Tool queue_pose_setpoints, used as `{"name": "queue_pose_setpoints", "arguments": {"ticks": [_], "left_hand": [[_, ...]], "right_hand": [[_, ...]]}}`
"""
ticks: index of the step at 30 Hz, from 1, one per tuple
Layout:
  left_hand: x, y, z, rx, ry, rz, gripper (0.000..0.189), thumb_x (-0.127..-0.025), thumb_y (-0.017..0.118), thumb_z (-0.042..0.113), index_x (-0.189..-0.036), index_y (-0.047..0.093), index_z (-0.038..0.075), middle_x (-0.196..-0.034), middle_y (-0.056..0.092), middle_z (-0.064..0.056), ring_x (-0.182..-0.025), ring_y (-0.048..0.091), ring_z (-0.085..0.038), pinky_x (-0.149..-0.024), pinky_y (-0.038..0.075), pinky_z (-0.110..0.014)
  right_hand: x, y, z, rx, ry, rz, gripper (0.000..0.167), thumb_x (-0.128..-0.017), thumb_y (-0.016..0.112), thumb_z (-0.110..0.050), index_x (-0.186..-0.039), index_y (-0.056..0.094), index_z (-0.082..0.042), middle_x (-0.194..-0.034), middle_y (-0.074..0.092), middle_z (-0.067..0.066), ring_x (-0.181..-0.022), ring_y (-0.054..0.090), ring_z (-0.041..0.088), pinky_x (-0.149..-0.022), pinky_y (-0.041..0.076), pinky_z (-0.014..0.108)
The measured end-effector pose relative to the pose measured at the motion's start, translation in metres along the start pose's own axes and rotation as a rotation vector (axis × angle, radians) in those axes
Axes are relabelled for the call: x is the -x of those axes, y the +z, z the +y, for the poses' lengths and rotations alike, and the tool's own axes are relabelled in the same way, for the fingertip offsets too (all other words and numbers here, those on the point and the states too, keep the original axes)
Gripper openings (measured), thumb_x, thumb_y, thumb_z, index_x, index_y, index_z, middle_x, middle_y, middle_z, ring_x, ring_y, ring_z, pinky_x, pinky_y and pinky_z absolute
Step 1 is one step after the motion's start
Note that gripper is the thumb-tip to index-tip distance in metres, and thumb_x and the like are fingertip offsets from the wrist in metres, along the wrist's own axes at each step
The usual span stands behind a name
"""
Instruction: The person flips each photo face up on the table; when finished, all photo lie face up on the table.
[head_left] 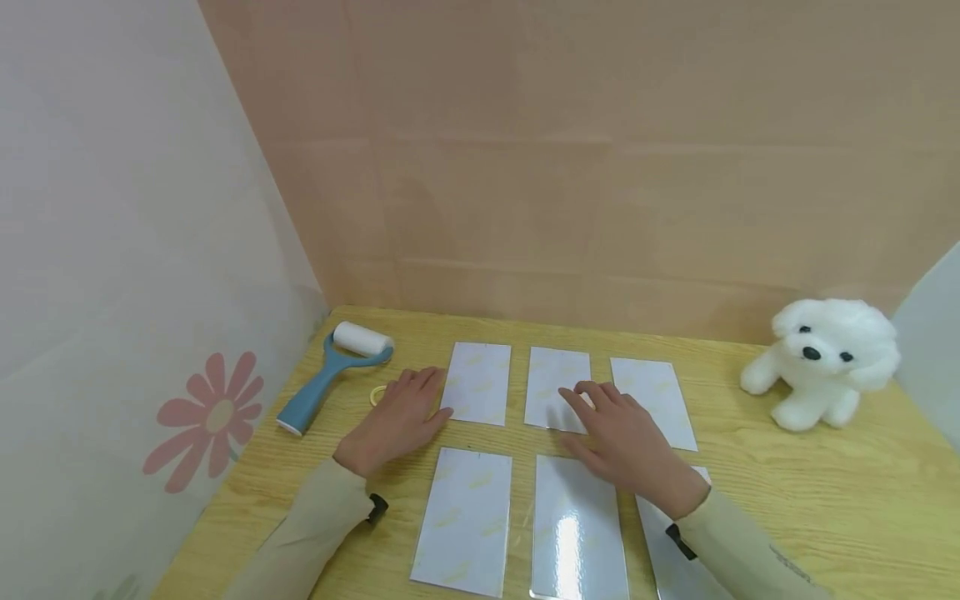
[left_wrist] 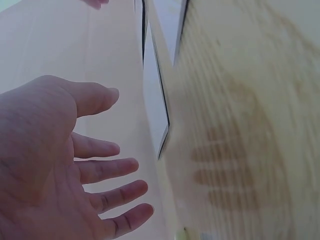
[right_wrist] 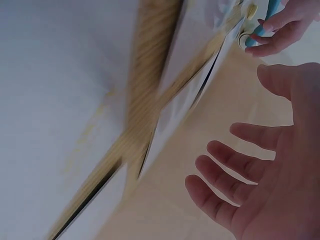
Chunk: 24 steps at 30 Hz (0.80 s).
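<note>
Several white rectangular cards lie flat on the wooden table in two rows. My left hand (head_left: 397, 421), palm down with fingers loosely extended, is beside the far-left card (head_left: 480, 383), its fingertips right at that card's left edge. The right hand (head_left: 626, 437) hovers over the far-middle card (head_left: 553, 371), between it and the far-right card (head_left: 660, 396). Both wrist views show spread, slightly bent fingers with nothing in the left hand (left_wrist: 65, 160) or the right hand (right_wrist: 270, 160). Nearer are the near-left card (head_left: 465, 521) and a glossy near-middle card (head_left: 573, 533); my right forearm partly hides the near-right card (head_left: 663, 546).
A blue-handled roller (head_left: 322, 383) with a white head lies at the table's left. Just beyond my left hand is a small yellow ring (head_left: 377, 395), partly covered. A white plush dog (head_left: 825, 362) sits at the right. Behind the table (head_left: 772, 467) rises a tan backdrop (head_left: 525, 208).
</note>
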<state>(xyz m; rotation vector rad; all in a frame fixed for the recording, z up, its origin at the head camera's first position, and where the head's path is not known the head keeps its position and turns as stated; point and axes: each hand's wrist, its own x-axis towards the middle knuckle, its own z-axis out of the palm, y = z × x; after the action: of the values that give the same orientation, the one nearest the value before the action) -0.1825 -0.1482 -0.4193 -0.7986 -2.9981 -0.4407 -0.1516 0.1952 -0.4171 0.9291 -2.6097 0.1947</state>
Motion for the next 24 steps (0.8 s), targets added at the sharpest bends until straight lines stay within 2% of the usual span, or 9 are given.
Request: {"name": "queue_pose_setpoints", "arguments": {"ticks": [8,17,24], "left_hand": [[-0.005,0.005,-0.001,-0.025,0.036,0.032,0.057,-0.103,0.058,0.033,-0.145,0.045,-0.005,-0.141,0.053,-0.020,-0.122,0.050,-0.041,-0.095,0.044,-0.056],[-0.010,0.011,-0.001,-0.019,0.008,0.000,0.056,-0.103,0.060,0.032,-0.144,0.047,-0.003,-0.141,0.052,-0.020,-0.124,0.048,-0.042,-0.097,0.041,-0.060],[-0.011,0.011,-0.001,-0.005,0.012,-0.015,0.056,-0.103,0.059,0.032,-0.144,0.046,-0.004,-0.142,0.051,-0.020,-0.124,0.045,-0.042,-0.099,0.039,-0.061]], "right_hand": [[-0.024,0.014,-0.009,-0.002,-0.046,-0.017,0.054,-0.091,0.073,-0.041,-0.130,0.066,-0.004,-0.118,0.062,0.013,-0.100,0.057,0.031,-0.070,0.053,0.043],[-0.046,0.031,-0.012,0.022,-0.057,-0.093,0.052,-0.093,0.068,-0.044,-0.127,0.066,-0.005,-0.118,0.063,0.011,-0.100,0.058,0.030,-0.073,0.053,0.043],[-0.059,0.036,-0.018,0.025,-0.092,-0.114,0.051,-0.092,0.070,-0.041,-0.124,0.066,-0.001,-0.121,0.063,0.012,-0.104,0.058,0.031,-0.078,0.052,0.046]]}}
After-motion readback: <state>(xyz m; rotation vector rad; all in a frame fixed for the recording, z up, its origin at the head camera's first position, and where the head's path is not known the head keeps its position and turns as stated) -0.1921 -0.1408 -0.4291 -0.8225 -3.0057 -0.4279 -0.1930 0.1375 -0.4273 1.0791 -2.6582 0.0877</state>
